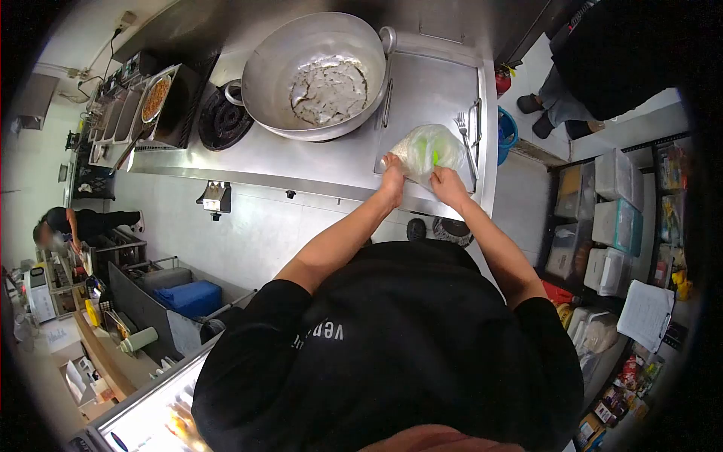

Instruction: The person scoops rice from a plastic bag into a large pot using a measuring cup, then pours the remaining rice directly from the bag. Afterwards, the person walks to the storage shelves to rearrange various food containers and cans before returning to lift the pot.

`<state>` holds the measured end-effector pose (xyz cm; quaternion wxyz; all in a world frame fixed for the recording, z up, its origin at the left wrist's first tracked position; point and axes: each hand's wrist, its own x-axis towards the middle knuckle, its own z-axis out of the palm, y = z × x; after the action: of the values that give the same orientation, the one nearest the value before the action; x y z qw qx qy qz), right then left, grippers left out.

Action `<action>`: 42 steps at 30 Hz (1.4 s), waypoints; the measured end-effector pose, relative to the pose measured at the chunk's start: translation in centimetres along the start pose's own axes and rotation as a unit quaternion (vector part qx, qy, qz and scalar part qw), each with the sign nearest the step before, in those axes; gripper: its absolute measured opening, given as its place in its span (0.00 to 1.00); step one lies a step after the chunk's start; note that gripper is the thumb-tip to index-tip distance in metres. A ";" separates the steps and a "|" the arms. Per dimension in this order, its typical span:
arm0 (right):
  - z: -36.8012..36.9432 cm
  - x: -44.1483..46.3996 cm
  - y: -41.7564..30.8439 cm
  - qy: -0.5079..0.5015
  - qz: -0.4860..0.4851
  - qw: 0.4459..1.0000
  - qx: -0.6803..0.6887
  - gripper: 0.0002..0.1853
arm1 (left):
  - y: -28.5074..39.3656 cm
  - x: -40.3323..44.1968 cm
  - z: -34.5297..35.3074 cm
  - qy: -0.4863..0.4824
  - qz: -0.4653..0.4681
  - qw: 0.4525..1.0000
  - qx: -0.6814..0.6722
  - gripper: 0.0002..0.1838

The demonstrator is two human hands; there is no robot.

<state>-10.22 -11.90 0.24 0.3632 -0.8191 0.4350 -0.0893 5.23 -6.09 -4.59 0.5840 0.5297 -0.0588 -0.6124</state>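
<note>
A clear plastic bag (429,147) with pale grains and something bright green in it lies on the metal tray (425,75) at the counter's front right. On the bag's left edge is my left hand (392,175), its fingers closed on the plastic. My right hand (447,184) pinches the bag's front right side. A fork (465,134) rests on the tray just right of the bag. Behind and to the left stands a large metal pan (316,75) with a wet, stained bottom.
Left of the pan is a black burner (224,117), then a fryer unit with a basket of food (157,99). A blue bucket (506,135) stands right of the counter. One person (90,222) is at far left, another (610,60) at upper right. Shelves with boxes (617,177) line the right.
</note>
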 end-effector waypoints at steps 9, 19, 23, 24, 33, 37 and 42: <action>-3.1 1.4 0.7 -0.161 0.123 0.942 0.268 0.12 | -1.1 1.5 0.3 0.082 0.068 0.896 0.431 0.36; -6.6 3.5 1.8 0.043 0.099 0.990 -0.094 0.22 | 7.9 -5.0 8.0 0.022 0.474 0.675 0.565 0.26; -5.4 3.7 -1.4 0.088 0.074 0.984 -0.138 0.21 | 8.7 -4.1 9.1 -0.016 0.315 0.598 0.737 0.13; -5.1 4.0 -1.5 0.107 0.064 0.980 -0.155 0.18 | 8.7 -3.5 8.7 -0.014 0.317 0.597 0.737 0.13; -9.2 3.0 1.7 0.125 0.021 0.970 -0.209 0.11 | 8.8 -4.2 6.7 -0.065 0.437 0.645 0.624 0.21; -11.9 -0.5 -1.8 0.197 -0.006 0.967 -0.164 0.11 | 8.4 -6.2 6.6 -0.053 0.440 0.681 0.582 0.22; -10.2 -4.6 -7.3 0.271 -0.183 0.937 -0.122 0.12 | 9.2 -8.2 6.6 -0.073 0.376 0.730 0.566 0.20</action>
<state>-12.96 -10.97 13.29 0.1062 -0.8672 0.3668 -0.3196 4.54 -6.20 9.39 0.3525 0.6504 -0.6314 -0.2327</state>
